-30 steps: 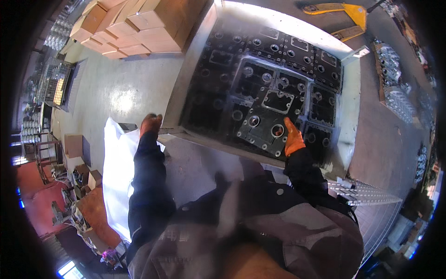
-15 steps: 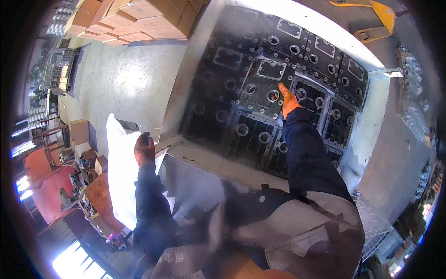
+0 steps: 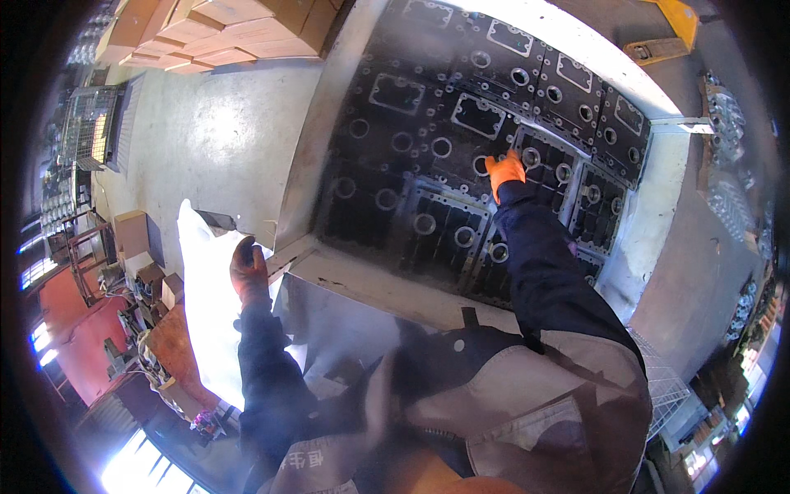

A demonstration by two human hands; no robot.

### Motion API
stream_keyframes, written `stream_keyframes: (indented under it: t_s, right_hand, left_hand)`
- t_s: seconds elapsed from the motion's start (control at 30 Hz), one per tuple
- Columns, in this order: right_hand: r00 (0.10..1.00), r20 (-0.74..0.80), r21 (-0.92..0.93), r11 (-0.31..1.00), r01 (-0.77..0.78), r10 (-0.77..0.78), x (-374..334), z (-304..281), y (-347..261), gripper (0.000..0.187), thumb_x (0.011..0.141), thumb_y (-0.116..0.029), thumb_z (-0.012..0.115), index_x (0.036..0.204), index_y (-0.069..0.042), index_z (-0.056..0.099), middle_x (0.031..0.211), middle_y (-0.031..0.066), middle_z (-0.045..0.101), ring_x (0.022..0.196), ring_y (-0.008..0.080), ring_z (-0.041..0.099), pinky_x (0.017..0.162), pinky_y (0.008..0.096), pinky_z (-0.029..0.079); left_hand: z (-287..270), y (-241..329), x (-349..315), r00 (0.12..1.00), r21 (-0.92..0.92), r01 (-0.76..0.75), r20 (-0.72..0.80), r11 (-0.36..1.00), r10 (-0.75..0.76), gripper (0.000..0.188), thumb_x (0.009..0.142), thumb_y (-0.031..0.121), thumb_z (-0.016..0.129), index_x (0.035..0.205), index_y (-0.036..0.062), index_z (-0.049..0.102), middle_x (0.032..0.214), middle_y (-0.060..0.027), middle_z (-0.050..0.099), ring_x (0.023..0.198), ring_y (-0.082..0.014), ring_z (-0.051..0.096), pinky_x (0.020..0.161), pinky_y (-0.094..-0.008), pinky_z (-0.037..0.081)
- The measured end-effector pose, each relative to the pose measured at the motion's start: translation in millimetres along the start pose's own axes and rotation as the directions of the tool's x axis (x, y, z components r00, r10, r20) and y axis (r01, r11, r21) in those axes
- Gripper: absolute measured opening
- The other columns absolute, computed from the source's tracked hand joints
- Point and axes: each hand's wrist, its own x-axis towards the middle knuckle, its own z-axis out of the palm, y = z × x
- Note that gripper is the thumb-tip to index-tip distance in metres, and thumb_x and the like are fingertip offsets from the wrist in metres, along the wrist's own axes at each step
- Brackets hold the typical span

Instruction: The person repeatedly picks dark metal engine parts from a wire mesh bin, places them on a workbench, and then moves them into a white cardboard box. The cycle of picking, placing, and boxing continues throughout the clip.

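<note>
My right hand point(image 3: 507, 174), in an orange glove, grips the right side of a black metal casting point(image 3: 454, 160). Its fingers are bent beside one of the casting's round holes, with some fingertips out of sight. That casting has a rectangular frame and two ringed holes, and lies among several similar black castings point(image 3: 436, 226) inside a large pale-walled crate point(image 3: 378, 288). My left hand point(image 3: 249, 270), in an orange glove with dark fingertips, is curled closed outside the crate's left corner, in front of a white sheet point(image 3: 202, 305). Whether it holds the sheet is hidden.
Stacked cardboard boxes point(image 3: 239, 33) stand beyond the crate on the left. A yellow pallet-jack-like piece point(image 3: 666, 41) is at the far right. Silvery castings point(image 3: 728, 181) line the right side, and a wire basket point(image 3: 658, 387) stands by my right hip.
My right hand has drawn its fingers in, from outstretched over the casting to bent on its right side. The view has shifted slightly; my left hand stays by the white sheet.
</note>
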Motion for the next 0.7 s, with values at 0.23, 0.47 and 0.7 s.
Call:
stream_keyframes:
  t_s: [0.23, 0.47, 0.7]
  right_hand:
    - [0.684, 0.084, -0.424, 0.595, 0.682, -0.725, -55, 27, -55, 0.087, 0.077, -0.044, 0.072, 0.149, -0.012, 0.035, 0.155, 0.0164, 0.029, 0.143, 0.0397, 0.026, 0.115, 0.0556, 0.021]
    - [0.661, 0.044, -0.579, 0.52, 0.628, -0.749, -56, 68, -53, 0.079, 0.079, -0.03, 0.071, 0.147, -0.01, 0.035, 0.158, 0.0119, 0.025, 0.145, 0.0362, 0.024, 0.114, 0.0568, 0.024]
    - [0.701, 0.151, -0.524, 0.545, 0.655, -0.697, -51, 68, -59, 0.067, 0.086, -0.023, 0.062, 0.146, -0.01, 0.037, 0.158, 0.0126, 0.023, 0.145, 0.0365, 0.023, 0.11, 0.0595, 0.03]
  left_hand:
    - [-2, 8, -2, 0.999, 0.062, 0.012, -0.03, 0.998, -0.011, 0.03, 0.089, 0.009, 0.06, 0.117, 0.0, 0.065, 0.112, -0.0135, 0.07, 0.104, -0.0209, 0.066, 0.095, -0.0316, 0.049]
    - [-3, 19, -3, 0.998, 0.073, 0.052, -0.022, 0.996, -0.051, 0.028, 0.088, 0.008, 0.061, 0.115, -0.001, 0.065, 0.113, -0.014, 0.069, 0.106, -0.022, 0.066, 0.097, -0.0322, 0.049]
    - [-4, 22, -8, 0.999, 0.004, 0.036, 0.017, 0.999, -0.036, 0.031, 0.091, 0.009, 0.059, 0.12, -0.0025, 0.062, 0.114, -0.0154, 0.069, 0.107, -0.0225, 0.066, 0.097, -0.0327, 0.049]
